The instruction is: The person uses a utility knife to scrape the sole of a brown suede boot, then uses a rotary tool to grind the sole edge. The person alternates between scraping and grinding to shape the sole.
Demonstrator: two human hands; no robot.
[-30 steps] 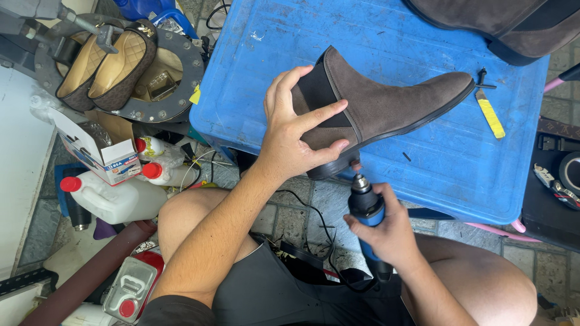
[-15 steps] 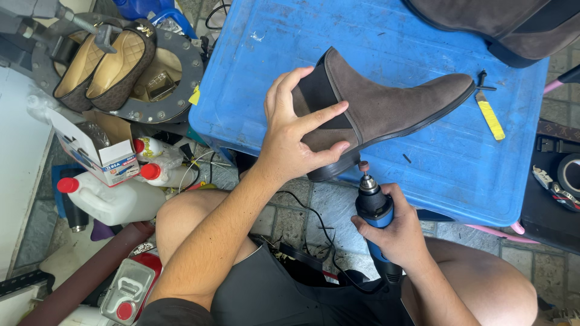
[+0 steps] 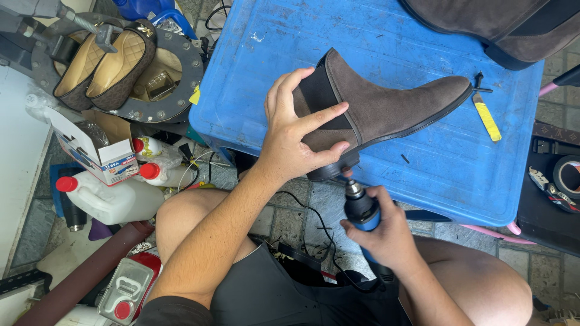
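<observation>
On the worktop: a brown suede ankle boot [image 3: 386, 105] lies on its side on a blue plastic worktop [image 3: 423, 181], toe pointing right, heel hanging over the near edge.
Left hand: the left hand [image 3: 296, 142] is closed over the boot's ankle and elastic panel, thumb and fingers spread across the upper, pressing it down.
Right hand: the right hand [image 3: 386, 235] is wrapped tight around a small blue and black rotary tool [image 3: 361, 208], whose tip points up at the heel [image 3: 335, 169] and looks to be touching or just short of it.
Handling: the boot looks light, with a soft suede upper that yields and marks easily, while sole and heel are stiff; the ankle and the firm heel block seem the soundest places to hold.
Cord: a black cable [image 3: 314, 217] trails from the tool across the lap, close to the left forearm.
Edges: the heel overhangs the worktop's front edge above the knees, so the boot could tip if the grip loosens.
Open room: bare blue surface lies right of the toe, near a yellow-handled knife [image 3: 486, 118]; a second boot [image 3: 501, 24] fills the far corner.
Left side: crowded with white jugs [image 3: 112, 199], a cardboard box [image 3: 96, 151] and tan flat shoes [image 3: 99, 66].
</observation>
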